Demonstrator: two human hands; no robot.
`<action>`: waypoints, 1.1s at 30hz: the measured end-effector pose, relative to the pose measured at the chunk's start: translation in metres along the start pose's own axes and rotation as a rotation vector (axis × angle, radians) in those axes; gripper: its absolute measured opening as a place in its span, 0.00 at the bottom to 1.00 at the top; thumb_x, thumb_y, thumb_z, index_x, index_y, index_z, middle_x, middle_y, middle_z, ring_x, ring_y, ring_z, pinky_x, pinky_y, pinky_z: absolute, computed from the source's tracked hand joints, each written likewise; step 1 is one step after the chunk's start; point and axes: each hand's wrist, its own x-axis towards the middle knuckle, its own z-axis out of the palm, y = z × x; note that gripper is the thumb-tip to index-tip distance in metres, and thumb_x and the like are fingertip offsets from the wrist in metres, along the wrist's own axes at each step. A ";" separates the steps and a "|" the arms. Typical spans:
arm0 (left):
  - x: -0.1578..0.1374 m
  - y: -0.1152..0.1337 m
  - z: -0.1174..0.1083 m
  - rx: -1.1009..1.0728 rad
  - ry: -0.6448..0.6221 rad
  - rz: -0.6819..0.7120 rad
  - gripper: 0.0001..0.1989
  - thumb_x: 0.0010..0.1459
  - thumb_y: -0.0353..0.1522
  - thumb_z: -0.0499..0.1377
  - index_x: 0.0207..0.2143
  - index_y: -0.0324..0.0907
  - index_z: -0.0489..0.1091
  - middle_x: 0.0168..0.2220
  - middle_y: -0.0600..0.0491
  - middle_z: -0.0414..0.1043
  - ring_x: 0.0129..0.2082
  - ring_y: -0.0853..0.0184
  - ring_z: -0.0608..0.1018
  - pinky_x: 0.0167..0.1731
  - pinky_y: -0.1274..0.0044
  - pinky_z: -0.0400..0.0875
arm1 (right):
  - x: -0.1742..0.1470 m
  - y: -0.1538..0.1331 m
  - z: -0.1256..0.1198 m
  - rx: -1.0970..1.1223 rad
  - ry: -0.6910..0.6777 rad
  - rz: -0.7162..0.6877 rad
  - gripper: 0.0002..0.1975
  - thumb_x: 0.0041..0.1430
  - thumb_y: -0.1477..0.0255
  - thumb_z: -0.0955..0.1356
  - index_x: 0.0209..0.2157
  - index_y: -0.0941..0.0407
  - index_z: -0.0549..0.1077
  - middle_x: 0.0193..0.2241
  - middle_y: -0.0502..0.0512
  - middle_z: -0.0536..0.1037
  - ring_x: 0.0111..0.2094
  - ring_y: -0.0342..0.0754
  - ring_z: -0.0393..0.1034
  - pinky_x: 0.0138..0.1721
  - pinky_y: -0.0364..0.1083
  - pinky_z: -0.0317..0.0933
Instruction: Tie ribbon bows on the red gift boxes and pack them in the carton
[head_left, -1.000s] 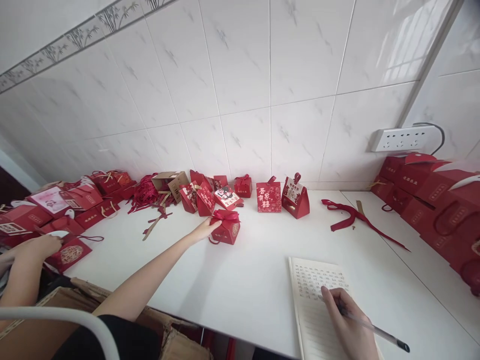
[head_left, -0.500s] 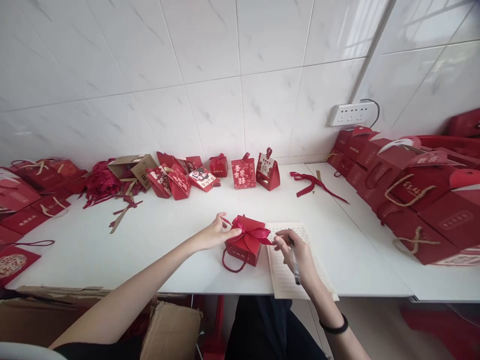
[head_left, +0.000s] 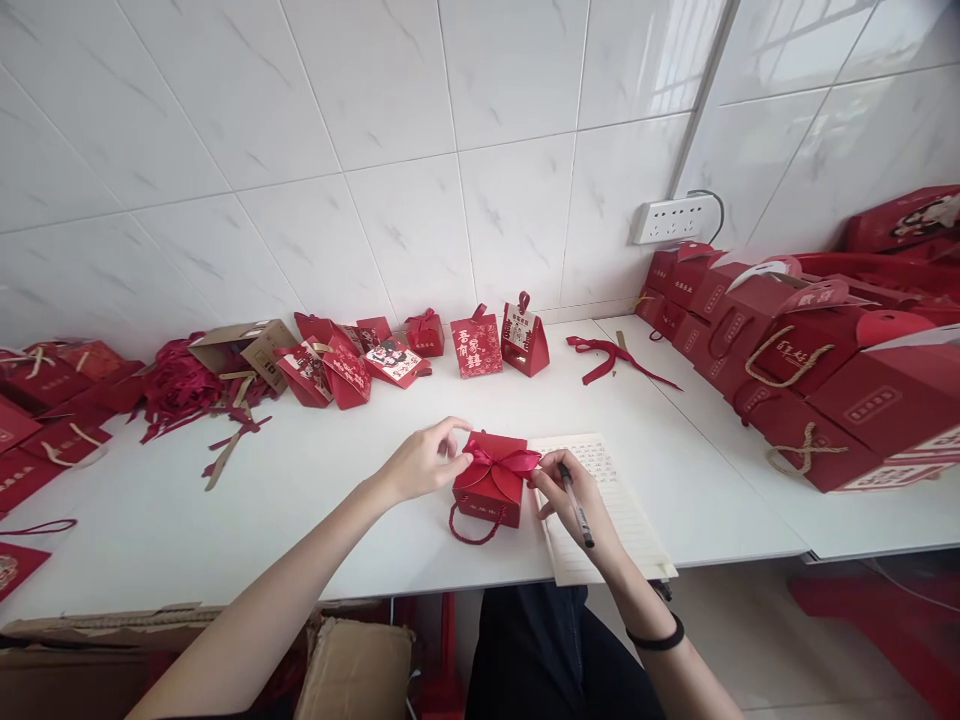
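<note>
A small red gift box [head_left: 487, 507] stands on the white table, with a glossy red ribbon bow [head_left: 501, 462] across its top and a red cord handle [head_left: 478, 540] drooping at the front. My left hand [head_left: 427, 462] is at the box's upper left corner, its thumb and fingers closed on the left side of the bow. At the right loop, my right hand [head_left: 577, 500] pinches the ribbon. A pen [head_left: 577, 510] is also tucked between the fingers of that hand. Beneath the right hand lies a notebook [head_left: 607, 465] with handwriting on its upper lines, partly covered.
Along the wall sit several red gift boxes [head_left: 480, 347], loose ribbon [head_left: 619, 358] and an open cardboard box [head_left: 259, 350]. Stacked red boxes [head_left: 855, 400] fill the right side; more red boxes [head_left: 52, 455] stand left. A carton [head_left: 356, 670] is below the table edge.
My right hand has moved left and taken hold of the bow's right side, with the pen still in it. My left hand stays at the bow's left. The view has shifted slightly.
</note>
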 end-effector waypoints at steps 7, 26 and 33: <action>0.025 0.003 0.012 0.122 -0.133 0.291 0.07 0.54 0.35 0.56 0.33 0.44 0.72 0.37 0.51 0.67 0.43 0.63 0.68 0.45 0.72 0.64 | -0.004 0.004 0.005 -0.025 0.018 -0.038 0.18 0.52 0.56 0.67 0.30 0.56 0.62 0.24 0.48 0.60 0.25 0.44 0.60 0.20 0.44 0.69; 0.024 -0.005 0.035 -0.038 0.009 0.113 0.06 0.53 0.34 0.57 0.25 0.41 0.68 0.28 0.54 0.65 0.35 0.66 0.68 0.37 0.74 0.63 | -0.023 -0.001 0.016 -0.257 0.046 -0.225 0.03 0.57 0.72 0.60 0.30 0.55 0.59 0.26 0.49 0.62 0.26 0.43 0.56 0.26 0.41 0.53; 0.022 -0.007 0.032 -0.058 -0.036 0.108 0.06 0.53 0.34 0.57 0.26 0.41 0.69 0.29 0.54 0.65 0.36 0.66 0.68 0.39 0.74 0.63 | -0.024 0.002 0.016 -0.208 0.042 -0.188 0.03 0.54 0.74 0.60 0.29 0.55 0.58 0.25 0.48 0.60 0.27 0.44 0.53 0.25 0.41 0.50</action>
